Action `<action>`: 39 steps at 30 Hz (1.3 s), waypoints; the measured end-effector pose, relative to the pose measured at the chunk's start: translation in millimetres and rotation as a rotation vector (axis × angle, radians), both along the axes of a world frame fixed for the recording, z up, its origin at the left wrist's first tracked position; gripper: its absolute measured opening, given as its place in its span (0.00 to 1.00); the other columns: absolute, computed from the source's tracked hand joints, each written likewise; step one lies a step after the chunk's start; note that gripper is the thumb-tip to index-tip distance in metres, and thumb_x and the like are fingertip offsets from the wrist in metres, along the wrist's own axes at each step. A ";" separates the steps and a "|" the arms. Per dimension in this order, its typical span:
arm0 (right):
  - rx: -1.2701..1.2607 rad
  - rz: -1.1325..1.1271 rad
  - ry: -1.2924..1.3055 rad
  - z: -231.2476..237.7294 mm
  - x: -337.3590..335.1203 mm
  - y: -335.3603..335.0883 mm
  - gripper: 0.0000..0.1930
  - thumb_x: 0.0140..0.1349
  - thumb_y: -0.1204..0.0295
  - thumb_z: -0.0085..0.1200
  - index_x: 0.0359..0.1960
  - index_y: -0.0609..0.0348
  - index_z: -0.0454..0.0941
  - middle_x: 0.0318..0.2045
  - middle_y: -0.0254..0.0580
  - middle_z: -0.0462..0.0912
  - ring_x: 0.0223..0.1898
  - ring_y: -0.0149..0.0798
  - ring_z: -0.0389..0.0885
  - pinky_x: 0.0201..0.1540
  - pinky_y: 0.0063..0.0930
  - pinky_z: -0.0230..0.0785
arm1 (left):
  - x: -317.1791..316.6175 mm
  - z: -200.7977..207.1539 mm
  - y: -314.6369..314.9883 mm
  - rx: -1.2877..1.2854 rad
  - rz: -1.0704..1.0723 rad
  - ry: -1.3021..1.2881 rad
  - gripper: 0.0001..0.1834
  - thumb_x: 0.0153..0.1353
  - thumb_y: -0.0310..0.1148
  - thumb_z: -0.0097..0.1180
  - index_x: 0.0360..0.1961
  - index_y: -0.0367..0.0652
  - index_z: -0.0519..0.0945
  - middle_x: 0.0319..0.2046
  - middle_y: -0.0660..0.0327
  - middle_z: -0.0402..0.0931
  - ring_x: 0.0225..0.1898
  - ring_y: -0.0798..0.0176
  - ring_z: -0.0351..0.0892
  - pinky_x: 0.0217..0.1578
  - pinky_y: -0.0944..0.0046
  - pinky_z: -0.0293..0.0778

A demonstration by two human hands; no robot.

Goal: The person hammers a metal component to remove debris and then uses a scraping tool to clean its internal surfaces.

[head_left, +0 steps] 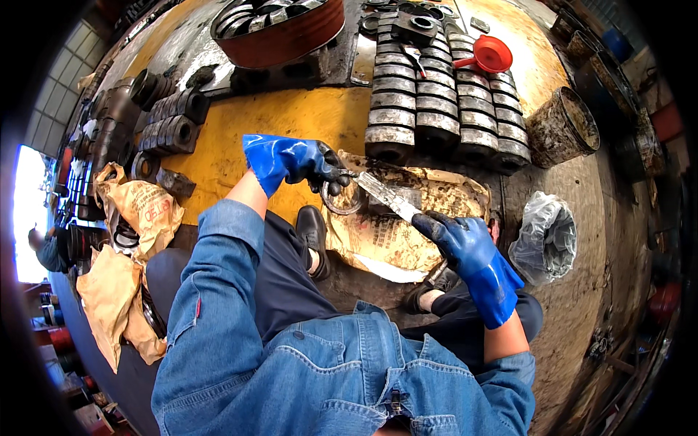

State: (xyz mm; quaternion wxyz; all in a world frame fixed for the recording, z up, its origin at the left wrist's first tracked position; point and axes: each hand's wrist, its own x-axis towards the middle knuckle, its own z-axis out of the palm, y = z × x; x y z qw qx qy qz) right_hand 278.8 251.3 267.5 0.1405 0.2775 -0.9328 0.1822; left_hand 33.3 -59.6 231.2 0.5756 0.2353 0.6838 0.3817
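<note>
My left hand (320,168), in a blue rubber glove with blackened fingers, is closed on a metal ring (344,211) that hangs below its fingertips. My right hand (454,236), gloved the same way, grips one end of a long, flat, pale tool (387,196) smeared with dark marks; its exact kind is unclear. The tool slants up and left, and its far end comes close to my left fingertips and the ring. Under both hands lies a grease-stained brown paper sack (392,243) on the floor between my shoes, with a dark, blocky shape (407,195) partly behind the tool.
Rows of stacked, round metal parts (436,102) stand ahead, bearing a red plastic ladle (492,54). A rusty drum section (280,33) holds metal rings. On the right are a dirty bucket (563,127) and a plastic-lined container (545,238). Crumpled paper sacks (120,291) lie left.
</note>
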 end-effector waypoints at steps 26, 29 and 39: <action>-1.577 -1.152 -0.253 -56.0 86.1 232.1 0.17 0.64 0.57 0.58 0.48 0.53 0.80 0.30 0.35 0.86 0.19 0.28 0.75 0.21 0.19 0.65 | -0.8 -27.1 85.9 0.042 0.135 0.490 0.16 0.51 0.34 0.70 0.40 0.40 0.85 0.28 0.65 0.82 0.30 0.71 0.75 0.33 0.66 0.73; -2.008 -1.264 -0.046 -148.4 156.9 289.9 0.15 0.65 0.55 0.53 0.40 0.52 0.80 0.24 0.34 0.82 0.15 0.32 0.73 0.17 0.24 0.64 | -2.4 -40.0 89.6 0.109 0.162 0.472 0.10 0.49 0.26 0.68 0.35 0.40 0.84 0.26 0.69 0.79 0.29 0.72 0.72 0.33 0.68 0.72; -2.740 -1.370 0.454 -224.9 247.8 215.3 0.14 0.69 0.56 0.47 0.43 0.51 0.76 0.35 0.40 0.80 0.35 0.41 0.78 0.39 0.38 0.74 | 2.1 -36.7 91.8 0.023 0.365 0.526 0.14 0.55 0.23 0.66 0.44 0.35 0.83 0.36 0.60 0.85 0.38 0.67 0.80 0.41 0.65 0.76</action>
